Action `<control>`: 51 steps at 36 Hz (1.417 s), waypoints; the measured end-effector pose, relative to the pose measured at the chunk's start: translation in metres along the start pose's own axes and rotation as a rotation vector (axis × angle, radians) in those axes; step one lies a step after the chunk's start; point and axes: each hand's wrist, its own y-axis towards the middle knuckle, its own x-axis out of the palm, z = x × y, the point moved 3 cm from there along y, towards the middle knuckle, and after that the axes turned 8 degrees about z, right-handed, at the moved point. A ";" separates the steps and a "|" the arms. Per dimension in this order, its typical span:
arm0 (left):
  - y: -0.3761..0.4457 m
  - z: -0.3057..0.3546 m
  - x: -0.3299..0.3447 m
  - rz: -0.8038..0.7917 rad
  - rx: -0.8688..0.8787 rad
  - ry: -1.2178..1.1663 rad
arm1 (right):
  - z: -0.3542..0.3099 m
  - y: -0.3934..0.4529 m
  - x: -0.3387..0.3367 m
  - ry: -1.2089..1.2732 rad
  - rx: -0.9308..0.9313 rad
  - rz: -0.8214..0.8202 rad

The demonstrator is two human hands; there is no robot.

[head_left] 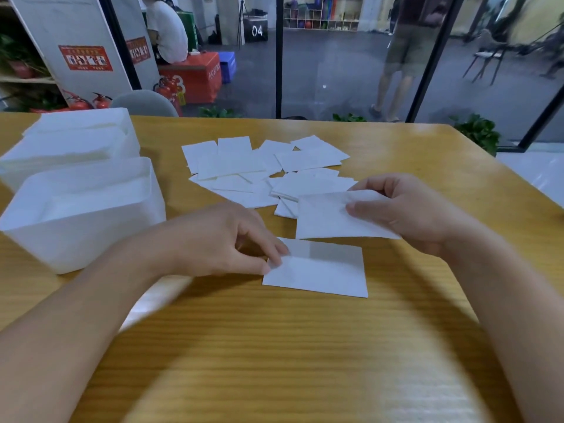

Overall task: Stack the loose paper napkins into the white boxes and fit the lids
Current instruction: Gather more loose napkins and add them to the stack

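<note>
Several loose white napkins [262, 169] lie scattered on the wooden table [274, 346]. My right hand [406, 209] pinches one napkin [326, 219] by its right edge, lifted just above the table. My left hand [225, 239] pinches the left edge of another napkin [320, 270] lying flat nearer to me. Two white boxes stand at the left: the near box [76, 218] is open with napkins inside, and the far box [70, 148] behind it also holds napkins.
A pale strip, perhaps a lid [152, 300], shows under my left forearm. Glass panels with black frames rise behind the table's far edge. Beyond the glass a person sits on a red box and another stands. Potted plants sit by the glass.
</note>
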 end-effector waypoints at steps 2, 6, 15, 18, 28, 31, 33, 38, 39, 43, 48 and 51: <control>0.003 -0.001 -0.002 0.119 0.023 0.015 | 0.000 -0.001 0.005 0.008 0.002 -0.042; 0.009 -0.004 -0.012 0.575 0.058 -0.019 | -0.002 -0.003 0.011 0.000 -0.014 -0.070; 0.022 -0.017 0.021 0.456 -0.088 -0.425 | -0.010 -0.012 0.029 -0.080 -0.063 -0.103; 0.023 -0.019 0.021 0.436 -0.099 -0.403 | -0.012 -0.013 0.021 -0.184 -0.061 -0.072; 0.020 -0.015 0.023 0.418 -0.129 -0.197 | -0.007 -0.016 0.019 -0.529 -0.052 -0.137; 0.017 -0.012 0.024 0.382 -0.138 -0.106 | -0.004 -0.016 0.019 -0.639 -0.085 -0.151; 0.016 -0.010 0.024 0.388 -0.128 -0.029 | -0.005 -0.015 0.016 -0.724 -0.122 -0.105; 0.016 -0.007 0.024 0.367 -0.049 0.010 | -0.005 -0.002 -0.001 -0.691 -0.262 0.235; 0.016 -0.005 0.025 0.341 -0.020 0.005 | -0.003 0.001 -0.001 -0.687 -0.282 0.288; 0.017 -0.002 0.035 0.237 0.051 0.038 | 0.010 0.010 0.009 -0.714 -0.311 0.359; 0.019 -0.006 0.035 0.234 0.044 0.074 | 0.011 0.022 0.023 -0.698 -0.396 0.342; 0.018 -0.009 0.032 0.254 0.036 0.096 | 0.010 0.025 0.032 -0.710 -0.424 0.305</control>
